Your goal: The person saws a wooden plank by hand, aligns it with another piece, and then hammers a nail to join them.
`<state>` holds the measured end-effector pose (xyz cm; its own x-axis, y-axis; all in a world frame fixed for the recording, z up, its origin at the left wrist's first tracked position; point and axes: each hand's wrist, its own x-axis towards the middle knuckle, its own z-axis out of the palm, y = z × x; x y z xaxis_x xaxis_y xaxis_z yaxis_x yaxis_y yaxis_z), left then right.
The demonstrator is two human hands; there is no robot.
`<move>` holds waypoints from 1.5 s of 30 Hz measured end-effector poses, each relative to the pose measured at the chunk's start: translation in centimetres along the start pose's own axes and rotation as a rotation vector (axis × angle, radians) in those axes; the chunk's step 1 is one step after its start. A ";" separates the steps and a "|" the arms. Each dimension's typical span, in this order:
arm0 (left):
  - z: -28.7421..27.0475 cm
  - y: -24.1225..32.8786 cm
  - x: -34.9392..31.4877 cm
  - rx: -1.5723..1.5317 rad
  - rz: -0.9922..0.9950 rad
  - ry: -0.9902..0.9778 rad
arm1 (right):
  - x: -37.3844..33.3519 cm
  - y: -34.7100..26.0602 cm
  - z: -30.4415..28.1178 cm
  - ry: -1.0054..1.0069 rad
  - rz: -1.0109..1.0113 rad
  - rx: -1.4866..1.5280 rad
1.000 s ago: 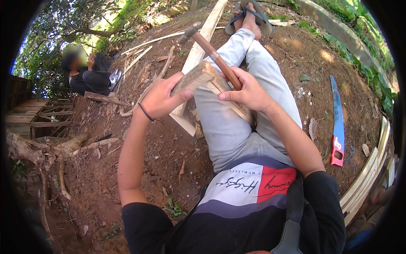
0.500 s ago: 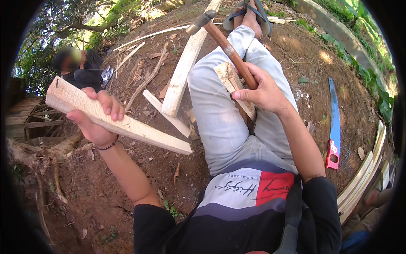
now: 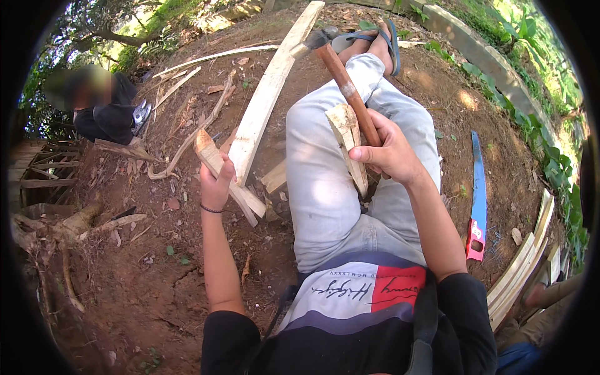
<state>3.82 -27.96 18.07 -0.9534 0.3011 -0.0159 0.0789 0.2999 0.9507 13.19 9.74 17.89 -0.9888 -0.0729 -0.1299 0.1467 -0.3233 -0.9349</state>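
Observation:
My left hand (image 3: 216, 187) is closed around a pale wooden piece (image 3: 208, 152) with a tapered, tan end pointing up and away. Its lower end overlaps other wood on the ground, so its full length is hard to make out. My right hand (image 3: 390, 150), above my lap, grips the brown wooden handle of a hammer (image 3: 347, 85). Pinched under my right thumb in the same hand is a split wooden wedge (image 3: 345, 134). The hammer's metal head points away, over a long pale plank (image 3: 265, 103) lying on the soil.
A blue-bladed handsaw (image 3: 478, 194) with a red handle lies on the soil to my right. Beyond it are stacked wooden strips (image 3: 522, 265) and another person's leg (image 3: 556, 292). Another person (image 3: 103, 103) sits at the far left. Roots (image 3: 69, 231) and a curved branch (image 3: 200, 140) lie leftward.
My left hand has moved rightward and down, and the wood in it now points away instead of lying across the view. My right hand keeps the hammer and wedge; the hammer has tilted slightly.

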 end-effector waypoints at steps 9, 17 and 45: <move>2.0 -0.7 1.5 0.029 -0.014 0.054 | 0.6 -0.7 1.2 0.100 0.020 -0.029; 5.4 -1.1 3.6 0.140 -0.013 -0.018 | 1.2 -1.7 -0.8 0.293 0.022 -0.062; 16.7 11.0 4.9 -0.331 0.053 -0.379 | 1.5 0.6 0.8 0.154 -0.167 -0.129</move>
<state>4.91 -8.10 23.26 -0.7731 0.6340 -0.0177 -0.0307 -0.0096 0.9995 11.81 8.65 17.43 -0.9929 0.1187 -0.0100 -0.0134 -0.1949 -0.9807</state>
